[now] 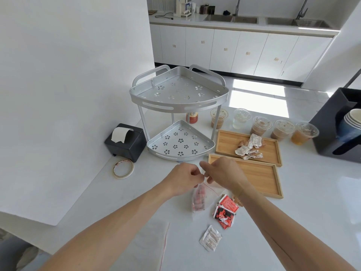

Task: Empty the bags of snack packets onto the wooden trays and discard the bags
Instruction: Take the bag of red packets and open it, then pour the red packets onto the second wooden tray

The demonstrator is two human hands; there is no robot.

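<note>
My left hand [183, 178] and my right hand [222, 173] both pinch the red-striped top edge of a clear zip bag [199, 198] that hangs just above the counter with red snack packets inside. The near wooden tray [259, 177] lies just right of my hands with nothing visible in it. The far wooden tray [228, 139] holds a pile of white and brown packets [250, 147]. Loose red packets [224, 212] and a white packet [210, 238] lie on the counter under my right forearm. A flat, see-through bag [154, 243] lies near the front edge.
A silver two-tier corner rack [178, 112] stands behind my hands. A black tissue box [126, 141] and a tape roll [123, 169] are to the left. Several lidded drink cups [261, 126] line up behind the trays. A dark cup dispenser [336, 124] stands far right.
</note>
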